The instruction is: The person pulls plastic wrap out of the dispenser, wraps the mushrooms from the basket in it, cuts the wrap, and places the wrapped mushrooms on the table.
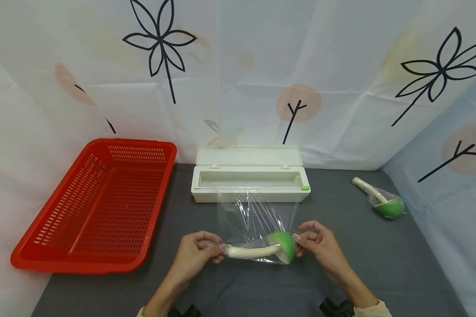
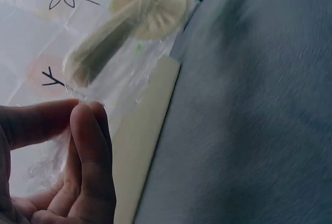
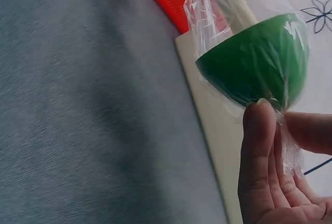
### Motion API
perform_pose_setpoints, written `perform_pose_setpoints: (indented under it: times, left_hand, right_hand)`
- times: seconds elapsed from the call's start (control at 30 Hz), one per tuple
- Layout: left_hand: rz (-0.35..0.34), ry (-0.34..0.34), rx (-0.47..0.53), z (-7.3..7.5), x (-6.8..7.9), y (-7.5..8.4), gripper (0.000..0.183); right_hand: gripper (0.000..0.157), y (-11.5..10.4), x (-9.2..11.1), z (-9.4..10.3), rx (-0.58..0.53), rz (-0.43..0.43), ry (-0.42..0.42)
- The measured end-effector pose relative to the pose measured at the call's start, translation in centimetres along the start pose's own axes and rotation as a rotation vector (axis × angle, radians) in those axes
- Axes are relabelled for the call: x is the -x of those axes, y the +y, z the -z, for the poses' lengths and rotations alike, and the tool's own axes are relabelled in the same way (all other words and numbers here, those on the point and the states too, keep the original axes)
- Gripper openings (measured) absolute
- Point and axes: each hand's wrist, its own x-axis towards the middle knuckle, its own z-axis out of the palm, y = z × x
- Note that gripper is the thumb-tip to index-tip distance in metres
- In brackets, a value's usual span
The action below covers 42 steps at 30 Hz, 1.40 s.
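Note:
A toy mushroom with a green cap [image 1: 285,244] and a cream stem [image 1: 247,252] lies sideways between my hands, wrapped in clear plastic film [image 1: 243,215]. My left hand [image 1: 194,255] pinches the film just past the stem's end; the left wrist view shows thumb and fingertips together on it. At the cap's side, my right hand [image 1: 321,248] pinches a twisted tail of film [image 3: 291,154] between thumb and finger. The film spreads from the mushroom back to the white wrap dispenser [image 1: 251,196], whose lid [image 1: 249,156] stands up.
A red plastic basket [image 1: 117,204] stands at the left. Another green-capped mushroom [image 1: 388,208], in film around its cap, lies at the right on the grey tabletop [image 1: 365,251]. Patterned white cloth [image 1: 242,101] hangs behind and at the sides.

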Motion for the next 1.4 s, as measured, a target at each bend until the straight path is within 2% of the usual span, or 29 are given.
perform_pose_setpoints:
  times: [0.07, 0.1, 0.17, 0.23, 0.33, 0.43, 0.5, 0.6, 0.7, 0.8, 0.87, 0.93, 1.1, 1.17, 1.27, 1.4]
  left_hand:
    - [0.021, 0.014, 0.017, -0.2, 0.0, -0.4, 0.048]
    - [0.004, 0.023, 0.003, -0.3, 0.0, -0.7, 0.054]
    - [-0.078, 0.047, -0.057, -0.5, 0.0, -1.1, 0.060]
    - [-0.198, 0.068, -0.146, -0.7, -0.1, -1.6, 0.056]
    - [-0.369, 0.093, -0.261, -0.9, -0.1, -2.1, 0.036]
    - [-0.458, 0.098, -0.315, -0.9, -0.3, -2.4, 0.020]
    - [-0.443, 0.095, -0.338, -1.0, -0.4, -2.6, 0.017]
    - [-0.336, 0.119, -0.379, -1.1, -0.7, -3.0, 0.019]
    - [-0.216, 0.200, -0.446, -1.4, -0.9, -3.5, 0.028]
    - [-0.182, 0.311, -0.479, -2.1, -1.1, -3.8, 0.030]
    - [-0.205, 0.365, -0.484, -2.8, -1.2, -3.8, 0.025]
    - [-0.242, 0.388, -0.466, -3.5, -1.3, -3.8, 0.022]
    - [-0.329, 0.353, -0.457, -4.3, -1.7, -3.9, 0.038]
    - [-0.365, 0.336, -0.476, -4.3, -1.8, -4.1, 0.037]
    - [-0.423, 0.340, -0.539, -4.2, -2.0, -4.3, 0.030]
    - [-0.472, 0.354, -0.644, -4.0, -2.4, -4.3, 0.018]
  right_hand:
    - [0.037, 0.4, 0.0, -0.1, -0.019, -0.025, 0.013]
    - [0.038, 0.6, 0.0, -0.2, -0.030, -0.035, 0.019]
    - [0.038, 0.9, 0.0, -0.4, -0.044, -0.054, 0.036]
    - [0.036, 1.1, -0.1, -0.5, -0.053, -0.071, 0.055]
    - [0.032, 1.4, -0.2, -0.8, -0.047, -0.090, 0.079]
    - [0.029, 1.6, -0.4, -0.9, -0.031, -0.115, 0.092]
    - [0.027, 1.7, -0.5, -1.0, -0.020, -0.142, 0.088]
    - [0.024, 2.1, -0.7, -1.1, 0.006, -0.180, 0.055]
    - [0.022, 2.4, -0.8, -1.4, 0.047, -0.184, 0.052]
    - [0.019, 2.6, -1.0, -1.8, 0.104, -0.180, 0.111]
    - [0.017, 2.6, -1.1, -2.2, 0.145, -0.177, 0.171]
    - [0.018, 2.5, -1.3, -2.6, 0.182, -0.169, 0.227]
    - [0.025, 2.4, -1.5, -3.1, 0.217, -0.078, 0.354]
    - [0.028, 2.4, -1.6, -3.2, 0.207, -0.039, 0.394]
    - [0.029, 2.3, -1.5, -3.3, 0.191, -0.001, 0.423]
    - [0.025, 2.3, -1.5, -3.4, 0.211, 0.006, 0.411]
